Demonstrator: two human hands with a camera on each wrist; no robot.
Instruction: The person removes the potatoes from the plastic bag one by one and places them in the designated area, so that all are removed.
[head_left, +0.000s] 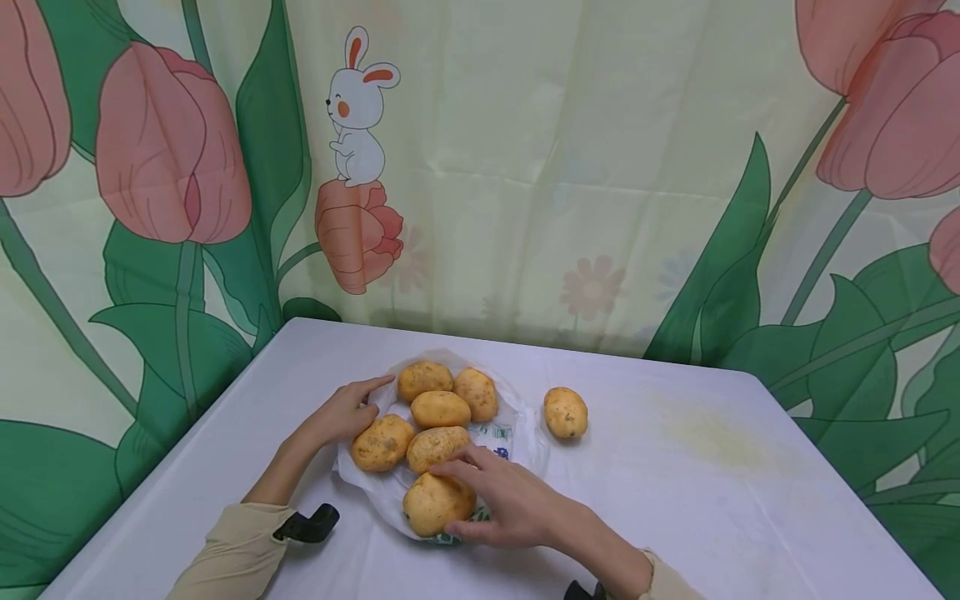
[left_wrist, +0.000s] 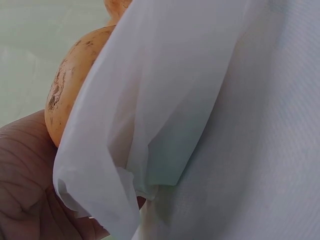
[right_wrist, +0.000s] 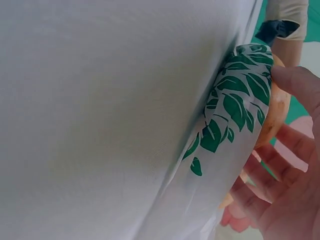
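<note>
Several yellow-brown potatoes lie on a flattened white plastic bag (head_left: 528,442). At the bag's near side, my right hand (head_left: 510,500) holds the front potato (head_left: 433,507), its fingers over the top and its thumb at the right side. In the right wrist view the same hand (right_wrist: 285,195) spreads round a potato (right_wrist: 276,107) beside the bag's green leaf print (right_wrist: 235,105). My left hand (head_left: 343,414) rests at the bag's left edge, index finger stretched toward the back potato (head_left: 425,380), beside the left potato (head_left: 382,443). Bag film (left_wrist: 100,165) partly hides the left hand (left_wrist: 25,175).
One more potato (head_left: 566,412) lies off the bag, to its right, on the white-covered table (head_left: 675,500). Behind the table hangs a curtain (head_left: 487,167) printed with tulips and a rabbit. A black wrist device (head_left: 307,525) is on the left forearm.
</note>
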